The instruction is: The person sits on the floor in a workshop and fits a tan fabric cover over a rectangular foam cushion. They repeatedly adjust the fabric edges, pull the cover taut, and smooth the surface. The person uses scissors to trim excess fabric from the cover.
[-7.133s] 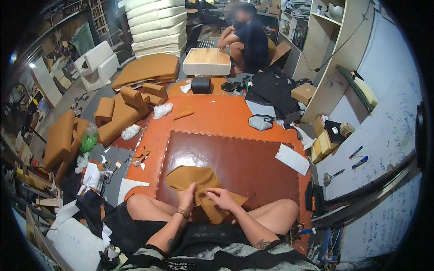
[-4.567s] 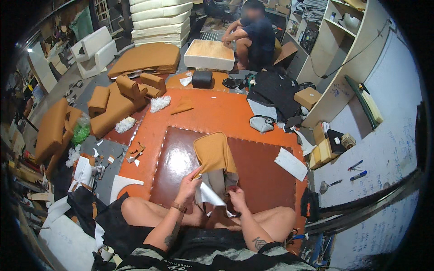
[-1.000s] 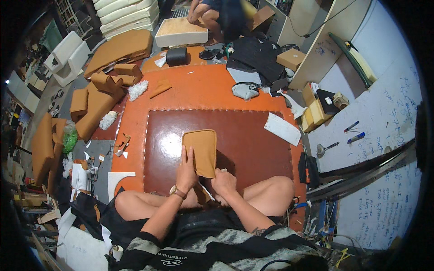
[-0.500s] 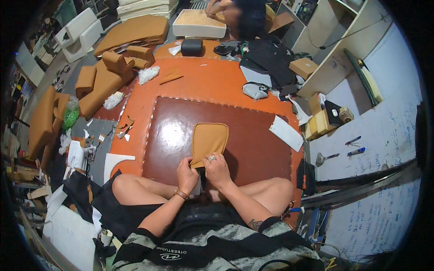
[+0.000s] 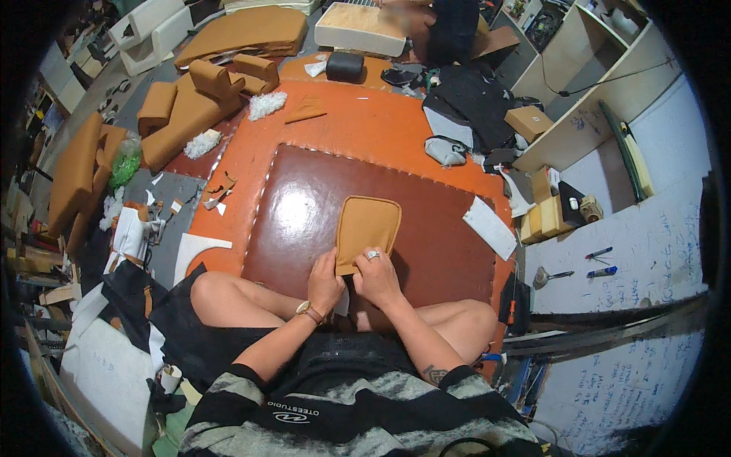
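Observation:
A tan fabric cover (image 5: 368, 226) with rounded upper corners and piped edges stands over the maroon padded mat (image 5: 434, 251), in front of my crossed bare legs. My left hand (image 5: 326, 280) has its fingers closed on the lower left corner of the cover, with a wristwatch on that wrist. My right hand (image 5: 375, 278), wearing a ring, grips the lower edge beside it with bent fingers. Some grey material hangs below the cover between my hands, partly hidden by them.
A co-worker (image 5: 449, 34) crouches at the back by a white foam block (image 5: 359, 30). Tan cushions (image 5: 175, 122) lie at left, black fabric (image 5: 480, 107) at back right. A white strip (image 5: 489, 228), boxes (image 5: 528, 122) and shelving (image 5: 624, 46) are at right, scraps beside me.
The cover has turned from hanging open with pale lining showing to a smooth tan face. My right hand has risen onto its lower edge. The view has tilted downward.

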`<state>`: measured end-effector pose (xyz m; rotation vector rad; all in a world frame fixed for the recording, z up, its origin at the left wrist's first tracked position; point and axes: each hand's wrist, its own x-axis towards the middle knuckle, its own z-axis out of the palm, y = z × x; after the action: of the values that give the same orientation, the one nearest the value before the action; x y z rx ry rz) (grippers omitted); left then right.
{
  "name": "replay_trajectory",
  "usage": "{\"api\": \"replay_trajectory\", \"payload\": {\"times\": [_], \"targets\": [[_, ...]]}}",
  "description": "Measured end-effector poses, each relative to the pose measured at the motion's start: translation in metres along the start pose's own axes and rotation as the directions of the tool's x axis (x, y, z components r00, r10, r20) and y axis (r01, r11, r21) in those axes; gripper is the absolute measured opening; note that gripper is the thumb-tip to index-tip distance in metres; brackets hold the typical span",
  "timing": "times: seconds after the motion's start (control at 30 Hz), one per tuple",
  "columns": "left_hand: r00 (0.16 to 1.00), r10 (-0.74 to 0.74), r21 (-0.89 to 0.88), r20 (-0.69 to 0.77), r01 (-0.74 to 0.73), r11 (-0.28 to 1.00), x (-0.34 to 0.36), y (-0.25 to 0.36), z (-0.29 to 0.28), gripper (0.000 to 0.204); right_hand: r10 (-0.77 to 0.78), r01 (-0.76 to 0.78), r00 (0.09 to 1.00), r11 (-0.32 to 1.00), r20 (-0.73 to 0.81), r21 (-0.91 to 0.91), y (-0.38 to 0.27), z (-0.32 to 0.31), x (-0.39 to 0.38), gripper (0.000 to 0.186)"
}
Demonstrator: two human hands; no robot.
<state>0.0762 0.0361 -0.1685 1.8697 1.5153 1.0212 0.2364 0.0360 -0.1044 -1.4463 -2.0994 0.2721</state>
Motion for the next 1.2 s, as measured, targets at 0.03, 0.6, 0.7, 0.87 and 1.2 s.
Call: {"api": "replay_trajectory", "payload": {"times": [0.03, 0.6, 0.7, 0.87, 1.2], "targets": [[0.999, -0.015, -0.002, -0.043, 0.015, 1.0, 0.001, -0.002, 0.002, 0.054, -0.019, 0.019, 1.0, 1.0, -0.021, 0.019, 0.0, 0.002, -0.003, 0.013], [0.987, 0.003, -0.128, 0.162, 0.018, 0.992, 0.007, 0.009, -0.02, 0.021, 0.025, -0.004, 0.946, 0.998, 0.325, -0.066, 0.024, -0.002, 0.007, 0.026], [0.981, 0.001, -0.08, 0.196, 0.014, 0.997, 0.023, -0.018, 0.013, 0.016, 0.071, -0.039, 0.935, 0.994, 0.346, -0.097, 0.029, 0.004, 0.012, 0.03], [0.935, 0.051, -0.044, 0.35, -0.038, 0.998, 0.033, -0.012, 0.015, 0.016, 0.08, -0.046, 0.935, 0.993, 0.345, -0.106, 0.039, -0.009, 0.01, 0.029], [0.926, 0.082, -0.016, 0.37, -0.082, 0.997, 0.038, -0.003, 0.016, 0.028, -0.003, 0.027, 0.986, 0.99, 0.168, -0.137, 0.052, 0.0, -0.002, 0.015]]}}
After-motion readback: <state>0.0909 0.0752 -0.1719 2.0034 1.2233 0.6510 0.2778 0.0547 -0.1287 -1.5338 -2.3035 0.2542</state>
